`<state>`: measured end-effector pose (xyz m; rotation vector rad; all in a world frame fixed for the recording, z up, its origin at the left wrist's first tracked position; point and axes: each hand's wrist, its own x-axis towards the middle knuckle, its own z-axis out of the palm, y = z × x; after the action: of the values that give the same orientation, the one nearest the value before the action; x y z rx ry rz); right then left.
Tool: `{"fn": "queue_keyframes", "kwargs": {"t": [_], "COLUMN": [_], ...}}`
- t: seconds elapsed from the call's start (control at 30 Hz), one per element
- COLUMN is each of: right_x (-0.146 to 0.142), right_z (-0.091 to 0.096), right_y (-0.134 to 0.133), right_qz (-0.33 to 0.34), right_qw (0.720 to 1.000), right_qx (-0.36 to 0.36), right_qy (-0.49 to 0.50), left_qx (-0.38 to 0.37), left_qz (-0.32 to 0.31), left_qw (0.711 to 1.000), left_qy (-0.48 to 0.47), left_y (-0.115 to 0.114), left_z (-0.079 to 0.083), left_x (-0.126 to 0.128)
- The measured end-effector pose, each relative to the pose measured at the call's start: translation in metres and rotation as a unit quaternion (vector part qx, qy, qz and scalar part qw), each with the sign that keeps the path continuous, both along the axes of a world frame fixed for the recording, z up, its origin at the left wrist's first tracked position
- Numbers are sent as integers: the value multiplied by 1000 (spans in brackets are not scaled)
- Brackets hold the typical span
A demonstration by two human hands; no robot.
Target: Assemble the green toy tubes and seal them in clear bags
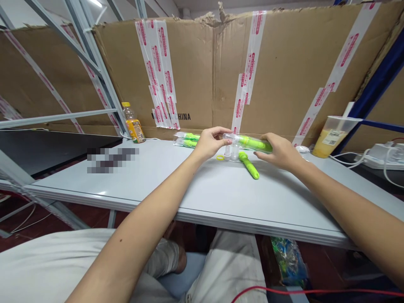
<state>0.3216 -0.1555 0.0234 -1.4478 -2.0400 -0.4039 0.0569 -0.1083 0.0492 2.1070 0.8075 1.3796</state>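
Note:
My left hand [211,143] and my right hand [280,151] together hold a clear plastic tube with a green wand inside [249,142], lifted just above the white table [202,189]. The left fingers pinch the tube's clear end; the right fingers grip the green end. Below the tube, a loose green wand [249,165] lies on the table beside a small clear piece [231,155] and a yellow ring [220,158]. More packed green tubes [187,139] lie behind my left hand.
A yellow drink bottle [133,123] stands at the back left. A plastic cup with yellow drink [333,136] stands at the back right, next to a white power strip with cables [383,153]. Taped cardboard [284,67] walls the back. A dark panel [44,149] lies left.

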Motion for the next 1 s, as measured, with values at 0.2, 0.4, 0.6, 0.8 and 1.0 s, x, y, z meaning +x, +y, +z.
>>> {"fn": "queue_keyframes", "kwargs": {"t": [0.2,0.4,0.6,0.8,1.0], "right_x": [0,-1,-1,-2,-3], "right_z": [-1,0,0,0,1], "right_y": [2,1,1,0,-2], "right_qz": [-2,-19,-16,-13,-7], "right_qw": [1000,999,997,998,998], "right_qx": [8,31,59,51,58], "right_qy": [-14,-30,-44,-40,-29], "left_qx": [2,-2,-5,38,55], "left_qz": [-28,-47,-41,-20,-20], "left_qw": [1000,999,999,999,998], "left_qy": [-11,-15,-10,16,-4], "left_y": [4,7,6,7,5], "left_z": [-3,-6,-6,-5,-6], "left_x": [0,1,1,0,3]}}
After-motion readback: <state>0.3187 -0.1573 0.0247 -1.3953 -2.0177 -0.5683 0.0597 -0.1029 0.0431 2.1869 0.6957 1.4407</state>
